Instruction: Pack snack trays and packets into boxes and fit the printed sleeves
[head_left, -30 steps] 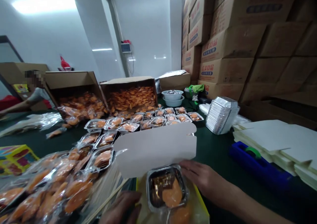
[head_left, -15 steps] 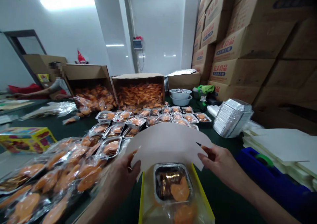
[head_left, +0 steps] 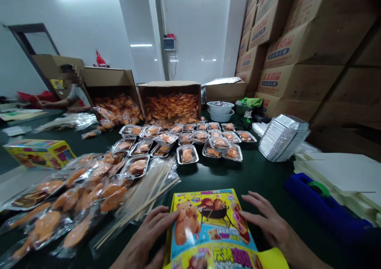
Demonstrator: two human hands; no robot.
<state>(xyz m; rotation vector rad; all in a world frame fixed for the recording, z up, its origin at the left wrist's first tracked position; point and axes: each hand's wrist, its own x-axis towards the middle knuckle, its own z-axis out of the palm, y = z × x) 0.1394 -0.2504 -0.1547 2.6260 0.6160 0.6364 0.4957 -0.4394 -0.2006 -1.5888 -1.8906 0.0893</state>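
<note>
A yellow printed carton (head_left: 210, 225) lies flat on the dark green table (head_left: 262, 173) in front of me, with a cartoon bear and a grill on its face. My left hand (head_left: 145, 233) rests against its left edge, fingers spread. My right hand (head_left: 269, 221) sits at its right edge, fingertips near the side. Neither hand lifts anything. To the left lie bamboo skewers (head_left: 144, 205) and sealed packs of orange food (head_left: 74, 197). Foil trays of orange food (head_left: 187, 154) stand beyond the carton.
Two open cartons of orange pieces (head_left: 171, 106) stand at the back. To the right are stacked foil trays (head_left: 282, 138), a blue tape dispenser (head_left: 324, 205) and flat white card (head_left: 336, 171). Brown cartons (head_left: 297, 47) wall the right side. A co-worker (head_left: 71, 98) sits back left.
The white card flap and the foil tray under it are no longer visible. The printed carton face now lies on top, and both hands have moved down to its sides.
</note>
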